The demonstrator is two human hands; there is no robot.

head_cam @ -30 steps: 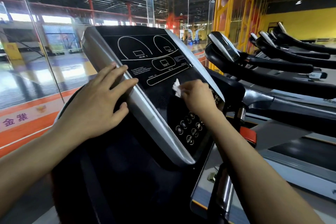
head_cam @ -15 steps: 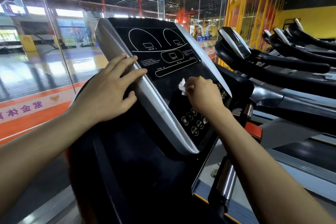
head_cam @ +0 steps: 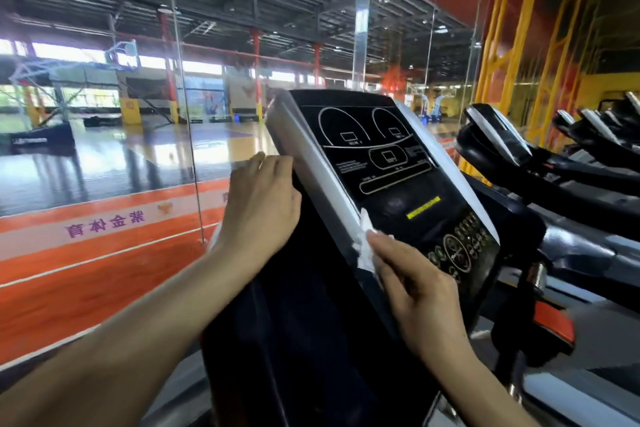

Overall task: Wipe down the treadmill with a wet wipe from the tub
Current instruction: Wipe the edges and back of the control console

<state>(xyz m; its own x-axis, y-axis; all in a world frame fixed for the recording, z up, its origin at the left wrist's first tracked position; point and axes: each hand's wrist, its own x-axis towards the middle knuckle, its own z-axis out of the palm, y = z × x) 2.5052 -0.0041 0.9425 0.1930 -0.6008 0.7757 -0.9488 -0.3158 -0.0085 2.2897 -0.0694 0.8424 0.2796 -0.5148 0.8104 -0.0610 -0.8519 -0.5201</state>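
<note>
The treadmill's black console (head_cam: 398, 180) with silver side trim fills the middle of the head view, tilted toward me. My right hand (head_cam: 415, 288) holds a crumpled white wet wipe (head_cam: 363, 246) against the console's lower left silver edge, beside the round buttons. My left hand (head_cam: 263, 204) grips the console's left side from behind, its fingers curled round the edge. The tub is out of sight.
A glass wall (head_cam: 138, 149) stands just beyond the console, with a shiny sports court behind it. A row of other treadmills (head_cam: 554, 163) runs along the right. An orange part (head_cam: 550, 326) sits low on the right, under the console.
My right hand has drawn the wipe down and left, from the console's dark middle to its silver left edge. My left hand slid off the front onto the console's back side. The camera tilted up.
</note>
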